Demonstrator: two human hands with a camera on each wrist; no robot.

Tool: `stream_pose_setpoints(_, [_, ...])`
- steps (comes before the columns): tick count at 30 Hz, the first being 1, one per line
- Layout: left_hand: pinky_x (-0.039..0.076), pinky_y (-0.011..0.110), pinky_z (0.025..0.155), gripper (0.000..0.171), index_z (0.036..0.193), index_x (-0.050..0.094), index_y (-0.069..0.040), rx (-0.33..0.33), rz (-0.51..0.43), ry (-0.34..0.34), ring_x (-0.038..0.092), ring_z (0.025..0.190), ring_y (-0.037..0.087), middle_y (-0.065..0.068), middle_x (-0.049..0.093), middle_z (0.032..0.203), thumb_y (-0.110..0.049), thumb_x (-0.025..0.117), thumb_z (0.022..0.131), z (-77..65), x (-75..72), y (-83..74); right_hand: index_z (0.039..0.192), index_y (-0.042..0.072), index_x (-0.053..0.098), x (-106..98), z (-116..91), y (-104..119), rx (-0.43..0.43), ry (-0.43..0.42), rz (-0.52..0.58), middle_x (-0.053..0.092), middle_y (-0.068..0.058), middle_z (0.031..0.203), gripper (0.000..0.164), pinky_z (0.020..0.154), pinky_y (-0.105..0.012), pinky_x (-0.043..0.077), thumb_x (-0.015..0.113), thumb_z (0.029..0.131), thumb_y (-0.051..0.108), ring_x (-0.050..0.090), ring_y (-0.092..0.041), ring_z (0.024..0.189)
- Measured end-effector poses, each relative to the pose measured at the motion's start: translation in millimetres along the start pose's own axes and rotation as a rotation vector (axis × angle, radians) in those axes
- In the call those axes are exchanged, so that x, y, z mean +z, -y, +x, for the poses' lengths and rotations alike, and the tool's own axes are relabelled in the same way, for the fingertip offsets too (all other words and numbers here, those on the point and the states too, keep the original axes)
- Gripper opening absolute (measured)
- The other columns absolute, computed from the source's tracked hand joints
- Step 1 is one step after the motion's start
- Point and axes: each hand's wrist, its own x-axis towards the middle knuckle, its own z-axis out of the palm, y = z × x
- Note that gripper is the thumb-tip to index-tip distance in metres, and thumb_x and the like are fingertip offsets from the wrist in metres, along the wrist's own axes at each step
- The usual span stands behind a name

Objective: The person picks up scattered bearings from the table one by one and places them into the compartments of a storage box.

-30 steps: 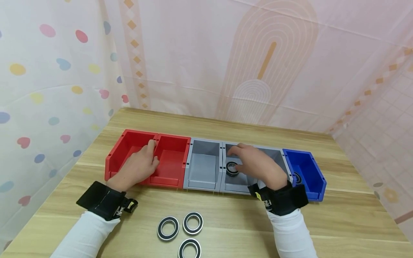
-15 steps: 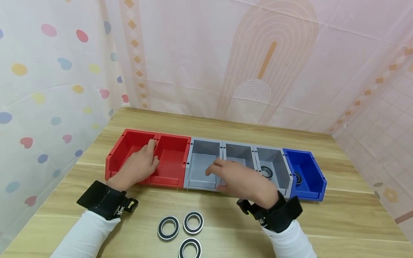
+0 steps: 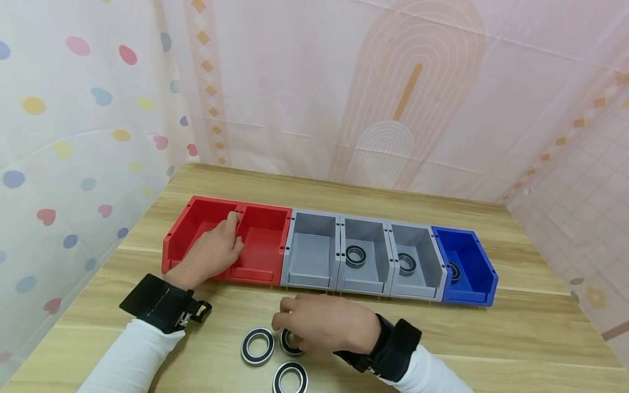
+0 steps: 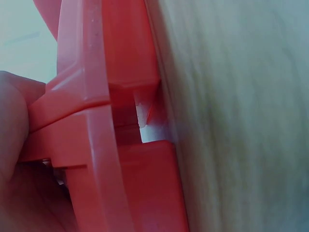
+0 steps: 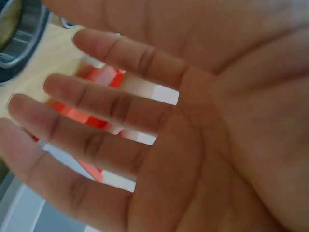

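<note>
My left hand [image 3: 211, 251] straddles the shared wall of two red bins [image 3: 260, 240], thumb on one side and fingers on the other, gripping it. In the left wrist view the red walls [image 4: 96, 125] pass between thumb and palm. My right hand [image 3: 329, 322] hovers at a ball bearing [image 3: 284, 341], partly covering it; its fingers look spread and loosely bent in the right wrist view, holding nothing. Whether they touch the bearing cannot be told. Two more bearings lie close by, the left bearing [image 3: 245, 352] and the front bearing [image 3: 278, 377].
Joined to the red bins are a left grey bin [image 3: 309, 251], a middle grey bin [image 3: 375, 256], a right grey bin [image 3: 425, 259] and a blue bin [image 3: 472, 267]. The middle grey, right grey and blue bins hold one bearing each. Patterned curtains [image 3: 295, 98] hang behind the wooden table [image 3: 516, 338].
My right hand has come out of the middle grey bin and moved left and toward me to the loose bearings. The bearing stays in that bin. My left hand keeps its place.
</note>
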Motion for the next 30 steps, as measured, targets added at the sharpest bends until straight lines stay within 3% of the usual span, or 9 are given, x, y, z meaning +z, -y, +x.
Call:
stream_pose_setpoints(10, [0.043,0.024,0.045,0.048,0.117,0.033,-0.001,-0.017,-0.003,0.01,0.047,0.049,0.015,0.01,0.048,0.08,-0.01,0.066,0.084,-0.3,-1.3,-1.3,0.116,0.028,0.061,12,10,7,0.04,0.095,-0.069,0.054,0.01,0.1,0.049,0.068,-0.019,0.042,0.083,0.072,0.023,0.048,-0.005,0.086])
stream_pose_setpoints(30, [0.043,0.024,0.044,0.047,0.116,0.033,-0.001,-0.016,-0.005,0.004,0.047,0.049,0.015,0.01,0.048,0.078,-0.011,0.065,0.085,0.5,0.4,0.7,0.108,0.025,0.06,18,18,8,0.038,0.084,-0.114,0.049,0.009,0.09,0.04,0.063,-0.019,0.038,0.082,0.075,0.024,0.044,-0.007,0.08])
